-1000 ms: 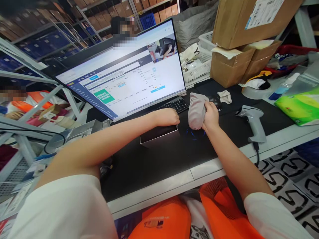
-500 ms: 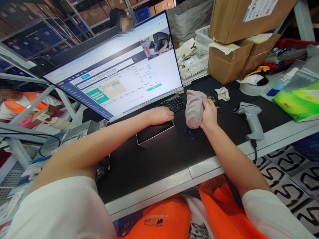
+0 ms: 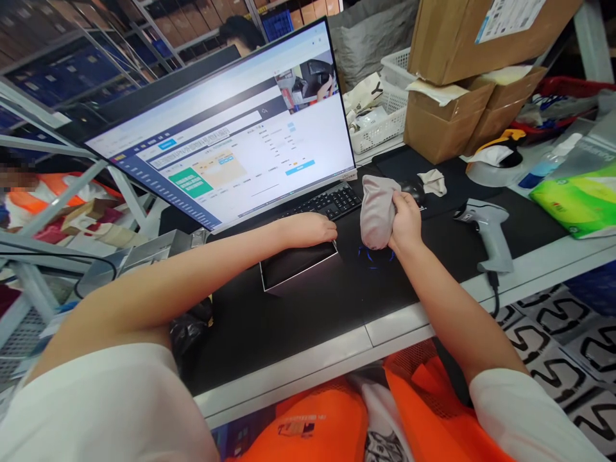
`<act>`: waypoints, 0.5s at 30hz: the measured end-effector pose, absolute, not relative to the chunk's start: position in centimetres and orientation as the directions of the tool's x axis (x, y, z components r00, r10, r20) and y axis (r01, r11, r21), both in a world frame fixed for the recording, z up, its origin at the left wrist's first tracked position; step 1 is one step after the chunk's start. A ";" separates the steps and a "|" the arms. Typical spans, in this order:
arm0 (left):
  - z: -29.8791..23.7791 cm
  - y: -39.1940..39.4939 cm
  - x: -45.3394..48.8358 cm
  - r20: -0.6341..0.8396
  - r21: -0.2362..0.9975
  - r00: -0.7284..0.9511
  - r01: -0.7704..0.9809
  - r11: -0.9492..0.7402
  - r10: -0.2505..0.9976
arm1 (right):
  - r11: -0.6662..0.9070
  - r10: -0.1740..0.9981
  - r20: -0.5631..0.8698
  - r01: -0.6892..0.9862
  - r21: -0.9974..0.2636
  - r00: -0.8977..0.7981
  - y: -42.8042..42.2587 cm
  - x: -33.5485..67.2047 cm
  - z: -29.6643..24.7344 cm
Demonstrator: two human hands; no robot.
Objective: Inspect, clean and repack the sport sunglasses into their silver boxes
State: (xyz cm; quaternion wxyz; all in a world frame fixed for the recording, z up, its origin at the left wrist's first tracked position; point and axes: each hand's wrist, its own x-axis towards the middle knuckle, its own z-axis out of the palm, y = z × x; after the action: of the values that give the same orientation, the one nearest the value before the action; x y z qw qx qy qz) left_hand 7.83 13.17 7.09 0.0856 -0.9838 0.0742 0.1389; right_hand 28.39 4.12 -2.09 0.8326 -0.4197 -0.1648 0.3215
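Note:
My left hand (image 3: pixel 315 230) has its fingers curled over the far right corner of a flat black box (image 3: pixel 293 264) with a pale edge. The box lies on the black desk mat (image 3: pixel 289 333), in front of the keyboard (image 3: pixel 330 202). Part of it is hidden under my wrist and forearm. Raised over the mat to the right, my right hand (image 3: pixel 407 221) grips a grey-beige cloth (image 3: pixel 378 212), which hangs in a rounded, folded shape. A mouse (image 3: pixel 411 190) sits just behind that hand.
A large monitor (image 3: pixel 226 147) stands at the back. On the right are a barcode scanner (image 3: pixel 491 234), a tape dispenser (image 3: pixel 495 163), a crumpled scrap (image 3: pixel 432 182), a green pack (image 3: pixel 577 202) and cardboard boxes (image 3: pixel 445 122). A black plastic bag (image 3: pixel 190 330) lies at left.
My left hand and the black box have shifted slightly toward me, uncovering more of the keyboard. My right hand still holds the cloth in nearly the same place.

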 end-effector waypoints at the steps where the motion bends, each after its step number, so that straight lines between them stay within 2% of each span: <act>1: 7.0 13.3 7.7 -0.296 -0.135 0.949 -0.152 -0.979 -0.106 | 0.443 0.673 0.001 -0.402 -0.801 0.740 4.1 28.4 -2.1; 9: 6.7 15.1 6.5 -0.247 -0.104 0.966 0.055 -0.993 0.079 | 0.445 0.662 0.006 -0.387 -0.807 0.749 4.0 28.4 -2.0; 13: 6.3 15.5 6.0 -0.233 -0.061 0.971 0.039 -0.997 0.052 | 0.446 0.668 0.007 -0.394 -0.804 0.744 4.0 28.3 -2.0; 15: 6.1 15.3 5.9 -0.222 -0.078 0.974 0.017 -0.997 0.034 | 0.441 0.671 0.015 -0.383 -0.811 0.741 4.1 28.3 -2.1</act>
State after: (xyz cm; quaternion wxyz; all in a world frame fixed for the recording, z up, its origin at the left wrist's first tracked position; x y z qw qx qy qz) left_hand 5.92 15.34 6.10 0.0377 -0.9929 -0.0127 0.1123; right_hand 28.34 4.06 -2.06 0.8317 -0.4230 -0.1702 0.3168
